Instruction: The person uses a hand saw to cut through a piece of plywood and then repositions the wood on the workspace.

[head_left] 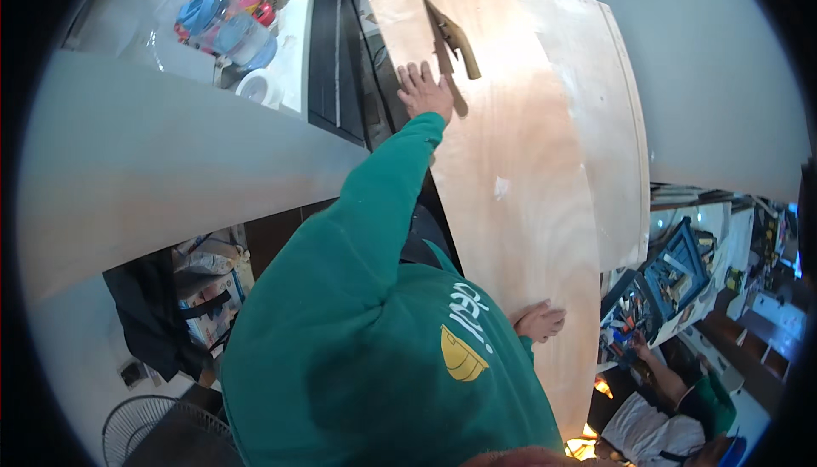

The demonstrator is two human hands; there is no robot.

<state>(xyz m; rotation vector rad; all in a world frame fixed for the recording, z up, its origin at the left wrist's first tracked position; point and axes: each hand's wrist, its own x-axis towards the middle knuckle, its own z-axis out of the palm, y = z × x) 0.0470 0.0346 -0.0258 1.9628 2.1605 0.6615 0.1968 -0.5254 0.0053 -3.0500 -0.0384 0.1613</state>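
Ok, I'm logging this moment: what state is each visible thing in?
Left hand: open, fingers spread, touching the wooden panel
Right hand: resting on the panel, holding nothing
Wooden panel: under both hands
Brown tool: on the panel, in neither hand
Blue tray: open, items inside
Fan: running or off, cannot tell

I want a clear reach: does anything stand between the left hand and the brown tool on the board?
Nothing visible does: the left hand is spread on the plywood board, close beside the brown tool.

The bare left hand (pixel 425 97) lies spread on a long, pale plywood board (pixel 519 143) near a brown-handled tool (pixel 457 39); the bare right hand (pixel 539 322) rests nearer the body.
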